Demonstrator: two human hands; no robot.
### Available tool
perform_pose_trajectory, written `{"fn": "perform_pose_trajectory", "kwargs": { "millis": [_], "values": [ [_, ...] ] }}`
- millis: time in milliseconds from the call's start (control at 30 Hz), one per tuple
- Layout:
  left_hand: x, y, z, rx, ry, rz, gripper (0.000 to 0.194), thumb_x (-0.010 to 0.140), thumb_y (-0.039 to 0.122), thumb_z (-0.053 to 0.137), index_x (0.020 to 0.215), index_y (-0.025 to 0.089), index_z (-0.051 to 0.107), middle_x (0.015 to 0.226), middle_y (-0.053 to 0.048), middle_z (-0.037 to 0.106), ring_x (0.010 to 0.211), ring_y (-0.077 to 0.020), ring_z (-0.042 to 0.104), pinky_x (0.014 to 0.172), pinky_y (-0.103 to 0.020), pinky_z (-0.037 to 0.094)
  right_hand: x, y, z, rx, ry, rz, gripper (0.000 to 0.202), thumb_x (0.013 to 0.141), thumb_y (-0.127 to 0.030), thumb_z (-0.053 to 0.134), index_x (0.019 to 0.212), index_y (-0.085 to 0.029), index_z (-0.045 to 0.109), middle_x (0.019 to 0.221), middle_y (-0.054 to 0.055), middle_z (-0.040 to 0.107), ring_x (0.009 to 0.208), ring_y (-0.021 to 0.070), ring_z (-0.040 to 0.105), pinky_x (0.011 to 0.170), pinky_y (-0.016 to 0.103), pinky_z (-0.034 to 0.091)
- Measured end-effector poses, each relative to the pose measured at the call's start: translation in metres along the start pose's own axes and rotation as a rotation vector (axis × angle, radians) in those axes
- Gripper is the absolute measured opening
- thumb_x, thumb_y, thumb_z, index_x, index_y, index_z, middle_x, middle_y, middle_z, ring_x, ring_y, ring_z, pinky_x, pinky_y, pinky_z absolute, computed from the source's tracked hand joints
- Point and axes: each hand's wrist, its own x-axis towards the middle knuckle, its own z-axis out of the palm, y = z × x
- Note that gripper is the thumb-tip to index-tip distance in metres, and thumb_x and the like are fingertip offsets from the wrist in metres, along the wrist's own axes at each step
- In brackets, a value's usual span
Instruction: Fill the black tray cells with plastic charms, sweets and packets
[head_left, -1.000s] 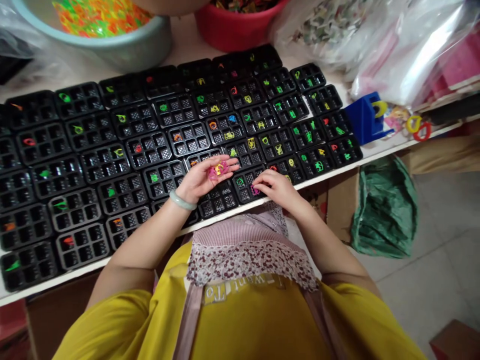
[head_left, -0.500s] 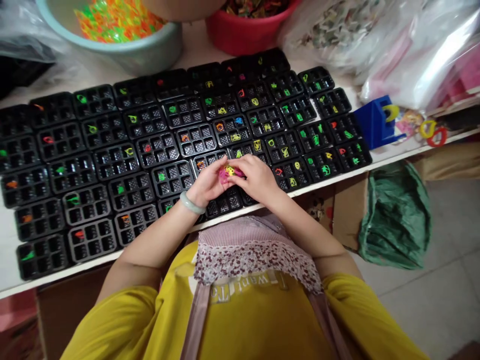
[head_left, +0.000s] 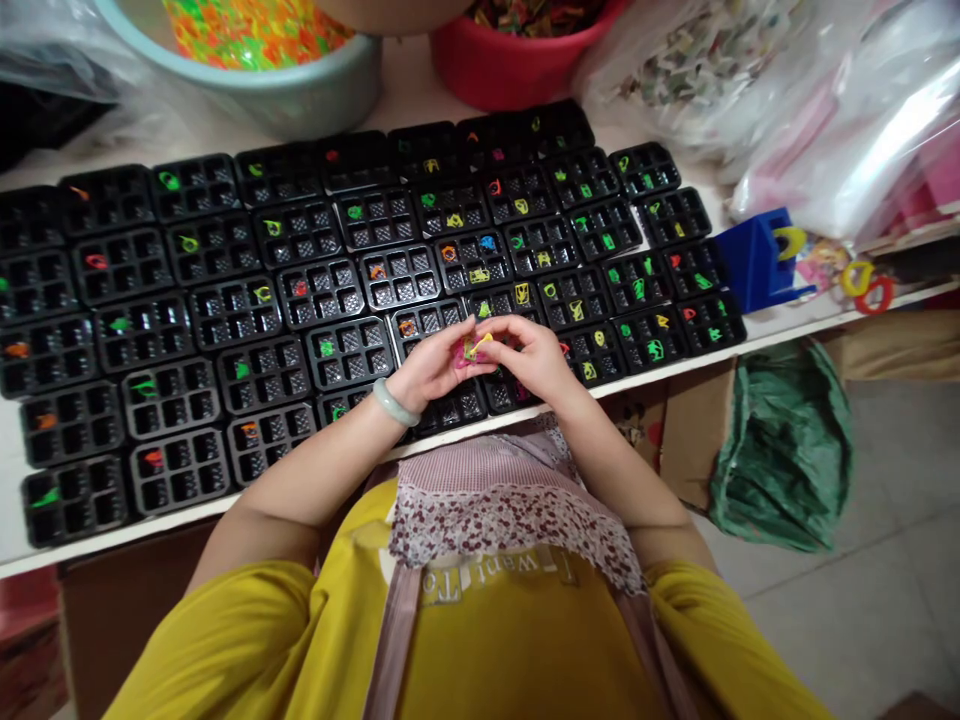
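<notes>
Close together over the near edge of the tray rows are my two hands. My left hand [head_left: 433, 366], with a pale bangle [head_left: 395, 402] on its wrist, is cupped around small pink and green plastic pieces [head_left: 463, 352]. My right hand [head_left: 534, 362] pinches a small yellow plastic piece [head_left: 480, 344] above the left fingers. The exact shapes of the held pieces are too small to make out. Beneath and around the hands lie black compartment trays [head_left: 399, 277]. Many of their compartments hold small bright green, yellow, orange or red pieces, some ring-shaped.
A light blue basin [head_left: 300, 95] of orange and green pieces stands at the back, beside a red basin [head_left: 517, 65]. Clear plastic bags [head_left: 847, 130] lie back right. A blue holder [head_left: 757, 262] sits near the table's right end; a green sack [head_left: 784, 450] is below.
The yellow piece now shows between my right fingertips, slightly lifted from the pieces in my left hand. The view has shifted slightly; the trays appear unmoved.
</notes>
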Motion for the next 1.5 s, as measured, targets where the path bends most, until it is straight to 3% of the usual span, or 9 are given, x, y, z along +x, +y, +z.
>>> {"fn": "perform_pose_trajectory", "kwargs": {
  "millis": [333,500,600,700,900,1033,1267,1400,1500],
  "values": [
    [-0.007,0.003,0.004,0.118,0.012,0.023,0.02,0.091,0.017,0.049,0.089,0.009,0.067,0.083,-0.012,0.072,0.075,-0.0161,0.07,0.072,-0.027,0.058,0.005,0.015,-0.017,0.414,0.106,0.206,0.036,0.073,-0.053,0.07,0.094,-0.024,0.068,0.096,0.002,0.071,0.087,0.0148,0.066,0.079,0.03,0.056],
    [-0.018,0.01,0.003,0.217,0.052,0.071,0.02,0.08,0.002,0.057,0.096,0.01,0.066,0.088,-0.008,0.073,0.077,-0.0149,0.071,0.072,-0.024,0.059,-0.013,0.023,-0.068,-0.076,0.282,0.104,0.023,0.079,-0.04,0.067,0.094,-0.023,0.071,0.09,0.002,0.071,0.08,0.0162,0.064,0.078,0.033,0.053],
    [-0.02,0.013,0.0,0.25,0.076,0.081,0.02,0.08,0.002,0.056,0.096,0.011,0.065,0.091,-0.009,0.073,0.079,-0.0154,0.071,0.068,-0.021,0.059,-0.024,0.027,-0.082,-0.452,0.235,0.046,0.008,0.08,-0.029,0.067,0.082,-0.021,0.07,0.083,0.003,0.071,0.08,0.0187,0.063,0.078,0.035,0.05],
    [-0.021,0.012,-0.002,0.272,0.074,0.085,0.017,0.082,0.005,0.056,0.096,0.011,0.064,0.094,-0.01,0.073,0.08,-0.0157,0.072,0.066,-0.02,0.059,-0.028,0.033,-0.076,-0.671,0.113,-0.03,0.007,0.084,-0.023,0.064,0.08,-0.02,0.069,0.086,0.005,0.07,0.087,0.0206,0.062,0.083,0.036,0.047],
    [-0.025,0.008,-0.003,0.258,0.057,0.102,0.013,0.086,0.012,0.056,0.096,0.012,0.064,0.098,-0.012,0.072,0.084,-0.017,0.072,0.067,-0.022,0.059,-0.029,0.038,-0.062,-0.763,0.042,-0.084,0.011,0.086,-0.026,0.062,0.089,-0.02,0.071,0.092,0.008,0.069,0.092,0.0234,0.06,0.085,0.039,0.047],
    [-0.024,0.006,-0.003,0.153,0.01,0.041,0.025,0.094,0.024,0.046,0.094,0.009,0.066,0.1,-0.015,0.072,0.087,-0.0201,0.071,0.072,-0.028,0.06,-0.029,0.019,-0.049,-0.681,0.094,-0.179,0.018,0.089,-0.032,0.058,0.097,-0.021,0.071,0.095,0.008,0.067,0.092,0.0233,0.059,0.085,0.04,0.047],
    [-0.023,0.002,-0.01,0.014,-0.043,0.016,0.036,0.097,0.026,0.038,0.086,0.008,0.067,0.08,-0.011,0.071,0.069,-0.0132,0.068,0.072,-0.026,0.059,-0.013,-0.012,0.004,-0.66,-0.076,-0.265,0.022,0.089,-0.03,0.058,0.109,-0.025,0.068,0.099,0.007,0.064,0.095,0.0241,0.054,0.086,0.041,0.044],
    [-0.032,0.003,-0.019,0.009,-0.033,0.027,0.036,0.097,0.026,0.037,0.094,0.008,0.067,0.088,-0.012,0.072,0.078,-0.0161,0.07,0.077,-0.03,0.059,0.0,-0.004,0.013,-0.41,-0.07,-0.16,0.006,0.084,-0.026,0.064,0.081,-0.021,0.066,0.084,0.002,0.063,0.083,0.019,0.057,0.081,0.036,0.045],
    [-0.039,0.005,-0.027,0.039,-0.045,0.04,0.028,0.094,0.022,0.043,0.094,0.009,0.067,0.091,-0.013,0.072,0.083,-0.019,0.071,0.076,-0.03,0.059,0.008,0.0,0.014,-0.13,-0.1,-0.031,0.007,0.081,-0.026,0.065,0.077,-0.02,0.063,0.078,0.0,0.063,0.073,0.015,0.057,0.073,0.032,0.046]
  ]
}}
